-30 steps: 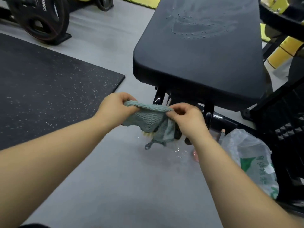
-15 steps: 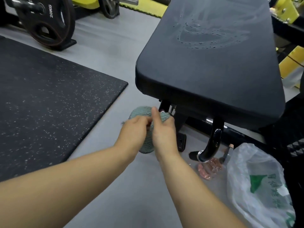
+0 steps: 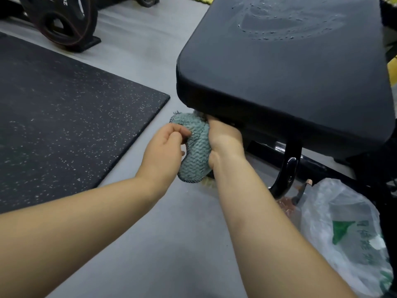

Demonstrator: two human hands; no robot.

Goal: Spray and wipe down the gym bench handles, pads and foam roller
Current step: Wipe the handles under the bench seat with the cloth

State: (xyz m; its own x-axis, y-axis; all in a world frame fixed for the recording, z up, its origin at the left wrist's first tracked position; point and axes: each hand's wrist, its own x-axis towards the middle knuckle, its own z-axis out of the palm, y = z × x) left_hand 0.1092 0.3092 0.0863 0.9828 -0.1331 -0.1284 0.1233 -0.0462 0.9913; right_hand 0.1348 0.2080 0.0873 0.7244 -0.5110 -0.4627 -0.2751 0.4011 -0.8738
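Cloth [image 3: 194, 151] | gripped under bench pad [image 3: 279, 72] edge by right hand [image 3: 224, 138] | pinched at its left side by curled left hand [image 3: 164, 147]

The cloth [image 3: 195, 147] is a soft grey-green, with a waffle pattern of small ridges and a thin dark stitched border. The bench pad [image 3: 279, 78] is plain black; near its far end it carries pale curved streaks and small shining drops. The frame [image 3: 287, 168] under it is glossy black. The floor [image 3: 171, 244] is a flat light grey. The mat [image 3: 64, 117] is black, sprinkled with many small white specks. The weight plate [image 3: 64, 20] is black, with a thin reddish line round its rim and white figures. The plastic bag [image 3: 348, 229] is cloudy white, half see-through, with green print. A yellow strip [image 3: 392, 69] shows at the right edge.
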